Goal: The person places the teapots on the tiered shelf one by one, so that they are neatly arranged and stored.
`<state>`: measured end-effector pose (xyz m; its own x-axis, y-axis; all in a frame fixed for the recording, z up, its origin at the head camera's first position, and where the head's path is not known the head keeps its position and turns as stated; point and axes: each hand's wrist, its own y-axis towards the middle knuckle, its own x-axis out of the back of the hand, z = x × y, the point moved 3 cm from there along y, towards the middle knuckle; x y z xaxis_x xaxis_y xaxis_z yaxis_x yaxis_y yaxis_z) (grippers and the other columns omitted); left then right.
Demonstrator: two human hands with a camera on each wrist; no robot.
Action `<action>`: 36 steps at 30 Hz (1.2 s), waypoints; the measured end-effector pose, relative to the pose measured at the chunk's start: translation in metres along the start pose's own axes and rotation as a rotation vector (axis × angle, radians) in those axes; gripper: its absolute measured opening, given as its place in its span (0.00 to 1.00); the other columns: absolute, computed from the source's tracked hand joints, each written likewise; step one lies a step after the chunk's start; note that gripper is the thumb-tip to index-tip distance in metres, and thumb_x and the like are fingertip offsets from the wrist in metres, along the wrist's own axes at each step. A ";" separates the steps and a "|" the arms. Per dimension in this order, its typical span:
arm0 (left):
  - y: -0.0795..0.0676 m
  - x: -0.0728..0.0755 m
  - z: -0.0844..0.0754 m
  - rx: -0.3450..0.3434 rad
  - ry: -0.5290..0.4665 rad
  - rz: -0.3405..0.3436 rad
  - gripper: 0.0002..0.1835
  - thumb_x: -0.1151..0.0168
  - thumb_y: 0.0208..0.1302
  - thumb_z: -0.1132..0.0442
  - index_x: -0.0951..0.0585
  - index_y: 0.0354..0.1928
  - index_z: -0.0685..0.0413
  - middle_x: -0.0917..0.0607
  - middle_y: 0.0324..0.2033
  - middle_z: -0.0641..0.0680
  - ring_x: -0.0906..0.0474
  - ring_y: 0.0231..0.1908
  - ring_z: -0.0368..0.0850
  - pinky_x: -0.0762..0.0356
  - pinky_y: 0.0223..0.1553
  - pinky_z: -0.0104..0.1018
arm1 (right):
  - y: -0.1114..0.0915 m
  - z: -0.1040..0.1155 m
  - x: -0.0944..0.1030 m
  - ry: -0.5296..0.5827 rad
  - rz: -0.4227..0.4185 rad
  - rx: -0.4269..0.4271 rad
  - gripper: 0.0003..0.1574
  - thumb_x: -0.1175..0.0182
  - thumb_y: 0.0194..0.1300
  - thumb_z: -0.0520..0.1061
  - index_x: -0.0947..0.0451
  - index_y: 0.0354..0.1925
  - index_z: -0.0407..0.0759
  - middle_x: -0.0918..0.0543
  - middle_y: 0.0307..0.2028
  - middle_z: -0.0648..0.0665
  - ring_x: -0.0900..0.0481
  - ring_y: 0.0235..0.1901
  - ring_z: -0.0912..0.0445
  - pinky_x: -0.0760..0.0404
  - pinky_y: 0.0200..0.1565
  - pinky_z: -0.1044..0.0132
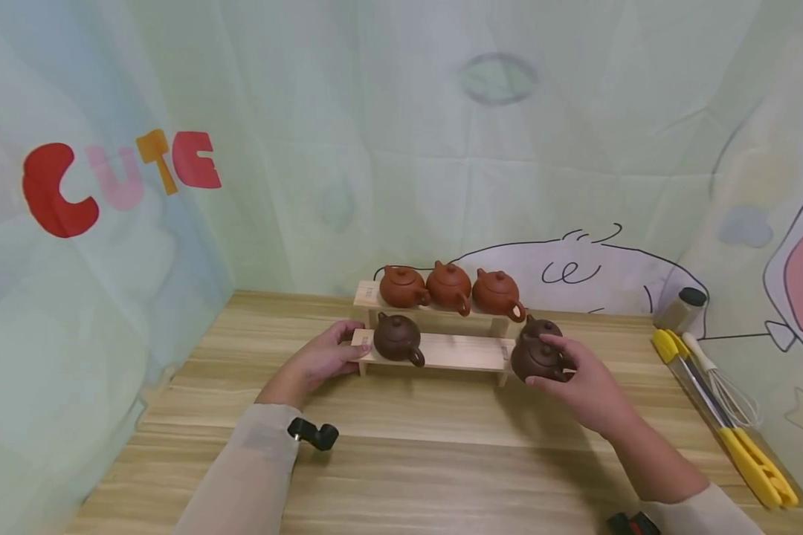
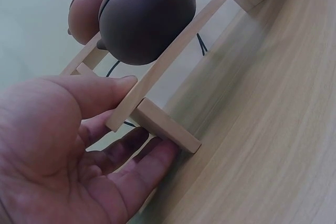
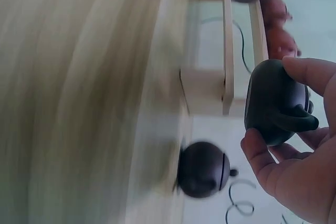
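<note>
My left hand point(image 1: 323, 358) grips the left end of a low wooden display stand point(image 1: 465, 351), thumb on the board's top and fingers curled beneath by the leg. A dark brown teapot point(image 1: 396, 339) sits on that board near its left end. At the board's right end, my right hand point(image 1: 590, 386) holds a second dark brown teapot point(image 3: 273, 98) raised above the table, thumb and fingers around its body. Behind it, partly hidden in the head view, a third dark teapot point(image 3: 202, 169) stands on the table.
On the higher back board point(image 1: 366, 295) sit three reddish-brown teapots point(image 1: 448, 288) in a row. To the right on the wooden table point(image 1: 401, 475) lie yellow-handled tongs point(image 1: 723, 416) and a whisk point(image 1: 726, 383), with a black-lidded jar point(image 1: 680, 310) behind them. A printed curtain point(image 1: 401, 148) backs the table.
</note>
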<state>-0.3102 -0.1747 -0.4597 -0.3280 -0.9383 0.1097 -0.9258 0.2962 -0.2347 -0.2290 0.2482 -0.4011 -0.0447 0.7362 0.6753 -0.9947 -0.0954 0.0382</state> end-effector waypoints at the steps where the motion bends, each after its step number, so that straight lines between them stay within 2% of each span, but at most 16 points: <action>1: 0.000 0.000 0.000 0.004 -0.001 -0.003 0.30 0.41 0.80 0.67 0.39 0.78 0.62 0.39 0.77 0.67 0.20 0.62 0.56 0.17 0.67 0.53 | 0.001 0.004 -0.004 0.007 0.008 0.010 0.53 0.22 0.64 0.57 0.33 0.78 0.44 0.28 0.74 0.31 0.21 0.66 0.33 0.16 0.62 0.42; 9: 0.001 0.002 0.000 0.004 0.007 -0.001 0.31 0.41 0.80 0.66 0.39 0.78 0.61 0.40 0.79 0.67 0.21 0.63 0.56 0.18 0.69 0.54 | 0.008 0.028 -0.035 0.015 0.056 0.100 0.49 0.20 0.62 0.55 0.28 0.75 0.48 0.23 0.71 0.38 0.19 0.65 0.37 0.17 0.63 0.42; 16: 0.002 0.003 0.002 0.003 0.016 0.005 0.30 0.42 0.81 0.65 0.39 0.78 0.60 0.40 0.79 0.66 0.20 0.64 0.56 0.19 0.69 0.54 | 0.021 0.044 -0.061 0.027 0.082 0.125 0.47 0.20 0.61 0.53 0.26 0.74 0.51 0.23 0.72 0.42 0.24 0.70 0.42 0.22 0.69 0.40; 19: 0.002 0.002 0.002 0.003 0.012 0.005 0.30 0.42 0.81 0.66 0.39 0.78 0.60 0.39 0.78 0.66 0.20 0.63 0.55 0.18 0.69 0.54 | 0.026 0.051 -0.070 0.036 0.079 0.145 0.46 0.20 0.61 0.52 0.26 0.73 0.49 0.23 0.71 0.41 0.25 0.71 0.43 0.22 0.69 0.40; 23: 0.001 0.001 0.002 0.002 0.011 0.006 0.31 0.42 0.80 0.66 0.39 0.78 0.61 0.40 0.79 0.67 0.20 0.63 0.56 0.18 0.68 0.54 | 0.034 0.060 -0.079 0.044 0.062 0.160 0.46 0.20 0.61 0.51 0.26 0.74 0.47 0.22 0.71 0.39 0.24 0.70 0.41 0.21 0.68 0.40; 29: -0.001 0.002 0.001 0.000 0.016 0.005 0.31 0.42 0.81 0.66 0.40 0.79 0.61 0.41 0.79 0.66 0.21 0.64 0.56 0.18 0.68 0.54 | 0.047 0.073 -0.090 0.030 0.061 0.138 0.48 0.21 0.63 0.52 0.28 0.76 0.48 0.22 0.72 0.39 0.25 0.72 0.40 0.24 0.71 0.39; 36: 0.000 0.000 -0.001 -0.017 0.004 0.019 0.32 0.41 0.80 0.66 0.40 0.78 0.63 0.40 0.78 0.68 0.21 0.63 0.55 0.16 0.66 0.51 | 0.058 0.079 -0.099 -0.065 0.038 0.147 0.49 0.22 0.63 0.55 0.29 0.77 0.50 0.24 0.74 0.40 0.28 0.76 0.41 0.27 0.74 0.41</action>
<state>-0.3103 -0.1748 -0.4585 -0.3466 -0.9316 0.1095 -0.9224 0.3174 -0.2199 -0.2752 0.1171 -0.4071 -0.0711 0.6858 0.7243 -0.9680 -0.2226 0.1158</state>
